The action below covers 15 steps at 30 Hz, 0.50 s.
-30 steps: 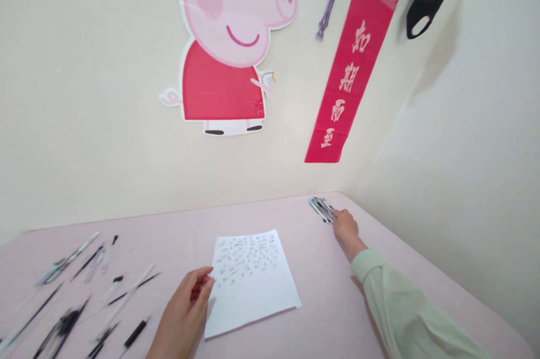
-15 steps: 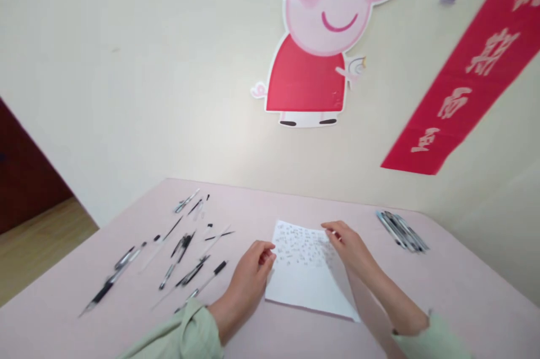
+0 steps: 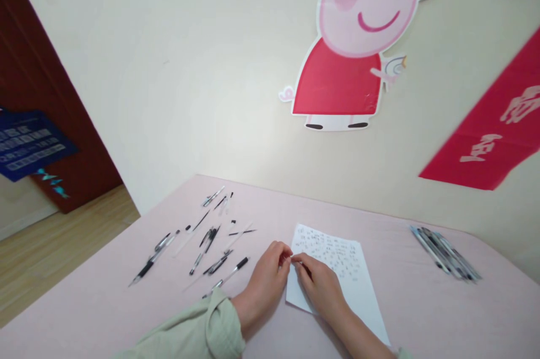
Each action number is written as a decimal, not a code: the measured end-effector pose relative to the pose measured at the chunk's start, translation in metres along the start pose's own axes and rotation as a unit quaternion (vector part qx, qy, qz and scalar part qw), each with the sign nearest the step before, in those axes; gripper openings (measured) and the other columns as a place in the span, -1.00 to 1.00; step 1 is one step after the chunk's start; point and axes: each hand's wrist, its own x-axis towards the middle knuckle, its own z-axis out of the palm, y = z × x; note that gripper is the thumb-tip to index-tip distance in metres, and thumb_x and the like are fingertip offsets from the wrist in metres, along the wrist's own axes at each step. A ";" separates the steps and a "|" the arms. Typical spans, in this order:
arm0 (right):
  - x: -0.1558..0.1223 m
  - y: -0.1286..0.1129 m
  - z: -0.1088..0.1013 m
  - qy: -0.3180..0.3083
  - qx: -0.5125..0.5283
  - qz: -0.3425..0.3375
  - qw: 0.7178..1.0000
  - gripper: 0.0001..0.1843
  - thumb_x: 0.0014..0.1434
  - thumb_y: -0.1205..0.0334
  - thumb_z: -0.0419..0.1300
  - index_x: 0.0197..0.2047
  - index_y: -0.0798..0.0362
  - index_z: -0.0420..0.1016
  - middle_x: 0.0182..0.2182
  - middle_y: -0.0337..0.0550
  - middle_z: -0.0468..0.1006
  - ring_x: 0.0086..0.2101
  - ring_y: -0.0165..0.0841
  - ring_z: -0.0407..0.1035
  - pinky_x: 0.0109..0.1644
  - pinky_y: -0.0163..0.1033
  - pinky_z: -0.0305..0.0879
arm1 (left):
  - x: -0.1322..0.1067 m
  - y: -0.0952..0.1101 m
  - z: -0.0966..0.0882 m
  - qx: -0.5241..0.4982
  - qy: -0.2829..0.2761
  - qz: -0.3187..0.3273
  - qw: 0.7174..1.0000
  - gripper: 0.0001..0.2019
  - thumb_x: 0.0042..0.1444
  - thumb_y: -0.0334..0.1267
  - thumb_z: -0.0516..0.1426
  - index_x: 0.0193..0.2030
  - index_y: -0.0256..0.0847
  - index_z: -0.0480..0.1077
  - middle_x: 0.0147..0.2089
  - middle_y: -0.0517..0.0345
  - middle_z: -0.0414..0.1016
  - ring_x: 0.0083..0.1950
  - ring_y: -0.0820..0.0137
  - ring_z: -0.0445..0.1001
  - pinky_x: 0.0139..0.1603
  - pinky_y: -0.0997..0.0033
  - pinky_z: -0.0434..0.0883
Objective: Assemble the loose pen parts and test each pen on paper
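Observation:
My left hand (image 3: 270, 273) is closed at the left edge of a white sheet of paper (image 3: 363, 305) with rows of handwriting. Over the sheet, my right hand (image 3: 319, 285) is curled too, its fingertips meeting those of the left. Whatever is pinched between them, if anything, is too small or hidden to name. Left of my left hand lie scattered pen parts, among them a clear pen with a black grip (image 3: 232, 270), a black-gripped pen (image 3: 145, 270) and a thin dark refill (image 3: 201, 220).
A bundle of pens (image 3: 445, 255) lies at the right on the pink tabletop (image 3: 417, 297). Behind the table rises a pale wall (image 3: 211, 94) with a pink pig cutout (image 3: 337, 83) and a red banner (image 3: 485, 139). A dark red door (image 3: 71, 122) stands at far left.
My right hand has come left and down from the paper's upper right to meet my left hand. The view has turned left, bringing more of the door into sight.

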 end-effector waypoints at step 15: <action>-0.001 -0.007 -0.008 -0.029 -0.039 0.014 0.999 -0.70 0.22 0.21 -0.04 -0.22 -0.07 0.53 -0.29 -0.21 0.61 -0.25 -0.27 0.46 -0.17 -0.24 0.22 | -0.030 0.028 -0.048 0.320 -0.127 0.020 0.939 -0.84 0.20 -0.36 -0.01 -0.16 -0.20 0.37 -0.12 0.05 0.42 -0.11 0.27 0.37 -0.09 0.29 0.28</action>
